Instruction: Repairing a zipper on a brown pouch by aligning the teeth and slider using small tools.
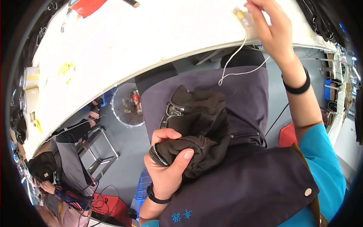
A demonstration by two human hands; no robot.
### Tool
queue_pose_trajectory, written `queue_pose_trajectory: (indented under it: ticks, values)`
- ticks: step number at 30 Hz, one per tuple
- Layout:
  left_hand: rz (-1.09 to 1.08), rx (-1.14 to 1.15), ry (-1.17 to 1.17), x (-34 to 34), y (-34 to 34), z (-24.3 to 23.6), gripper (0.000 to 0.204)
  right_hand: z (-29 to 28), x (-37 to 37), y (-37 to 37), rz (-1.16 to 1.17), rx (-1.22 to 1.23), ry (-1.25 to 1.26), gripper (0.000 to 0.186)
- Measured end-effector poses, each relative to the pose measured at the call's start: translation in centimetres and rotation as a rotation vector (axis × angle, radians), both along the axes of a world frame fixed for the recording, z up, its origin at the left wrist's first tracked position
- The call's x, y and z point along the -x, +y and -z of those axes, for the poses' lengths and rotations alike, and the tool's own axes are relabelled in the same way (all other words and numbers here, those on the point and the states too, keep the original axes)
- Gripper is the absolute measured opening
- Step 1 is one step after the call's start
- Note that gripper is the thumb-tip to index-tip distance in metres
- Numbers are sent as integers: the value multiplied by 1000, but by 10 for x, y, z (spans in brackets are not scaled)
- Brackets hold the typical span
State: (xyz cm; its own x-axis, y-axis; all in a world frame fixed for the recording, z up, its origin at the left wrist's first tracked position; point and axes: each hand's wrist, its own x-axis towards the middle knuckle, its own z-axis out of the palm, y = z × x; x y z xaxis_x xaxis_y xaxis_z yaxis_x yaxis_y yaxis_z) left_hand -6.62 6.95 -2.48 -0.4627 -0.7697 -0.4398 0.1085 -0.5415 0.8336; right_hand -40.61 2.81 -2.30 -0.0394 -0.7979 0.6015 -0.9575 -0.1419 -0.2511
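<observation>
Head view: the black zippered bag [210, 130] sits crumpled on our lap, mid-frame. At its 7 o'clock, our left hand [166, 178] pinches bunched fabric by a zip edge, thumb on top. At 1 o'clock our right hand [275, 32] is raised over the white table [151, 34], near the corded piece [240, 14]; we can't tell whether its fingers pinch anything. Step, we judge: steadying the bag one-handed while the other works away. Next move likely calls for bringing the right hand back to the zip. Bin [118, 116] at 9 o'clock; co-worker [70, 210] at 8.
</observation>
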Motion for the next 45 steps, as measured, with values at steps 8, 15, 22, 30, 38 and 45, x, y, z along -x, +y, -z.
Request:
queue_pose_trajectory:
  ticks: [8, 15, 22, 30, 38, 45]
  values:
    - [23, 34, 14, 1, -2, 3, 30, -16, -116, 68, -615, -469, -743, 26]
    - [23, 84, -40, 1, 1, 4, 31, -9, -130, 68, -680, -494, -668, 16]
    - [37, 53, -83, -1, 1, 5, 19, -25, -100, 66, -554, -408, -862, 7]
    - [96, -9, 95, -2, 0, 11, 25, -11, 55, 24, 523, -671, -278, 18]
    - [111, 53, -115, 4, 3, 1, 33, 5, 90, -7, 337, -283, 322, 18]
    - [118, 52, -108, 2, -2, -3, 34, -64, 24, 40, 177, -344, -519, 16]
